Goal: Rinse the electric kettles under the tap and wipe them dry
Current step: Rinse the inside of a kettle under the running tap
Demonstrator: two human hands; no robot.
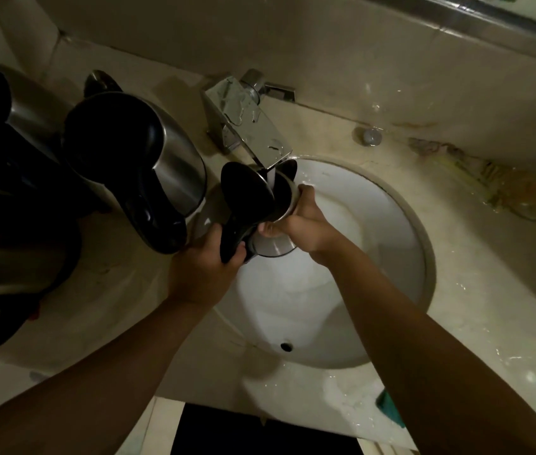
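From the head view, my left hand [204, 267] grips the black handle of the small stainless-steel electric kettle [271, 224], and my right hand [306, 224] curls round its steel body, tilting its open mouth under the square chrome tap [250, 126] above the white round sink basin [375, 224]. Water runs into it, so I judge I am mid-rinse on this one; no wiping has begun. On the beige marble counter [112, 290] to the left stand a larger steel kettle with a black lid [148, 172] and more dark kettles [4, 159] beyond, whose state I cannot tell. A green cloth [388, 408] lies at the near right edge.
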